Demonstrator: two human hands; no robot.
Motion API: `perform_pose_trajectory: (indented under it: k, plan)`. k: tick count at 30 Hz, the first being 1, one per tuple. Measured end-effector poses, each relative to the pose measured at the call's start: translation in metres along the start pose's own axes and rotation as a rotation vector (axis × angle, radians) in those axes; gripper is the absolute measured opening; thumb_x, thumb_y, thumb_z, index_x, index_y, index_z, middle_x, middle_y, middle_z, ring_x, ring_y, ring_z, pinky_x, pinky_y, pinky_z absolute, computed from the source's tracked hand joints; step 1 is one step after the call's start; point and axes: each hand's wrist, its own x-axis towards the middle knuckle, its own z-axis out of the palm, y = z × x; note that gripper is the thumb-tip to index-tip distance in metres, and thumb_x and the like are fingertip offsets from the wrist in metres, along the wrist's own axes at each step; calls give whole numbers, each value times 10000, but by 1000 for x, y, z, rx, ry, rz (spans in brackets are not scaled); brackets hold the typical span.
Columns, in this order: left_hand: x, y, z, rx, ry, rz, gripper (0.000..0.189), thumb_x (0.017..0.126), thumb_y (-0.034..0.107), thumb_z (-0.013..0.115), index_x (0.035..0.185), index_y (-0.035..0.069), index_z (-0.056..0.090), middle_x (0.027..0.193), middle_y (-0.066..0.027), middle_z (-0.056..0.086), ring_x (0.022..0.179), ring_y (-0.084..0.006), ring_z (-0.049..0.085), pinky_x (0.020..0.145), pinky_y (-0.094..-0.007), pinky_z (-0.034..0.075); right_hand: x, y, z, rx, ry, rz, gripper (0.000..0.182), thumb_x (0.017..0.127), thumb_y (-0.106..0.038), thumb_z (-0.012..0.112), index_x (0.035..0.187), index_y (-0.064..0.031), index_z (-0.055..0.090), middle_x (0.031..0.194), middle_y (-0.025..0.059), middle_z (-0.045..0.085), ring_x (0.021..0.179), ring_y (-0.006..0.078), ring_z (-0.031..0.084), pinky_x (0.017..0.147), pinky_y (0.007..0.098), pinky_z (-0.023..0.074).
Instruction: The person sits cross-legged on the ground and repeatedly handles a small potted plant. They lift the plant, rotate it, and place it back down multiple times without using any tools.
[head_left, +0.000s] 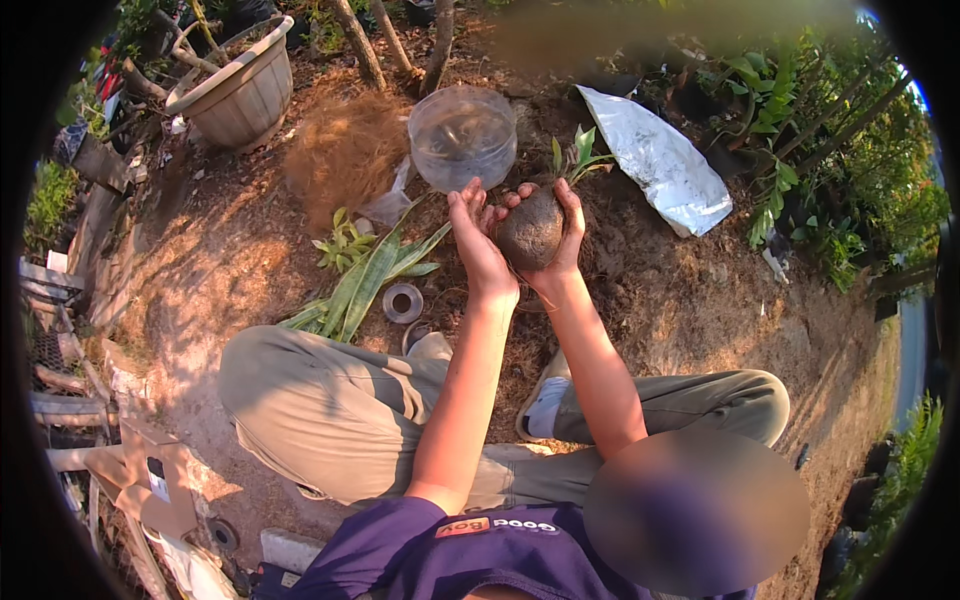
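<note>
Between my two hands is a smooth brown ball of soil (531, 231) with a small green leafy plant (581, 159) at its top. My right hand (564, 232) wraps round its far and right sides. My left hand (480, 244) rests along its left side, palm towards it. Just beyond my hands stands a clear round plastic tub (463, 142), with what looks like water in it. A heap of brown fibre (349, 146) lies left of the tub. Long variegated leaves (373, 277) and a roll of tape (403, 303) lie on the ground before my left knee.
A white plastic sheet (660, 161) lies beyond my right hand. A large ribbed planter (244, 97) stands at the far left, near thin trunks (360, 45). Shrubs (780, 97) edge the right side. A cardboard box (154, 480) and another roll (223, 533) are at the lower left.
</note>
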Motion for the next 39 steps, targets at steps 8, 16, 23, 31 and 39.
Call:
perform_pose_trajectory:
  k: [8,16,23,31,39]
  plan:
    - [7,-4,-16,278,-21,497,528,1048,355,316,1338,-46,501,1381,-199,499,1316,-311,446,1144,-420,294,-6,15,26,-428,123,-40,409,984,-403,552,1077,-12,625,993,115,680,917,210,662,861,343,527]
    - [13,0,-14,-63,-168,111,627,1047,492,317,1388,-16,451,1399,-160,466,1264,-239,457,1097,-394,346,4,9,15,-239,26,-70,579,938,-537,536,1104,12,616,1095,183,664,1029,319,651,971,430,513]
    - [5,-13,-10,652,-134,720,577,1043,425,341,1389,-13,485,1426,-148,475,1308,-295,449,1097,-421,347,-1,7,5,-176,195,-59,383,941,-436,591,950,-55,625,887,98,660,816,228,661,785,368,552]
    - [11,18,-9,-269,-119,87,554,1040,411,341,1361,-22,469,1288,-173,555,1220,-244,530,1053,-406,427,-4,5,33,-529,9,-46,447,993,-405,545,1135,12,619,1060,109,680,952,203,667,890,354,525]
    - [5,-1,-5,-39,0,69,592,1049,474,314,1380,1,446,1416,-174,446,1287,-251,463,1082,-388,372,-5,10,19,-51,-7,5,473,929,-455,587,1038,5,618,978,159,675,913,282,665,873,410,541]
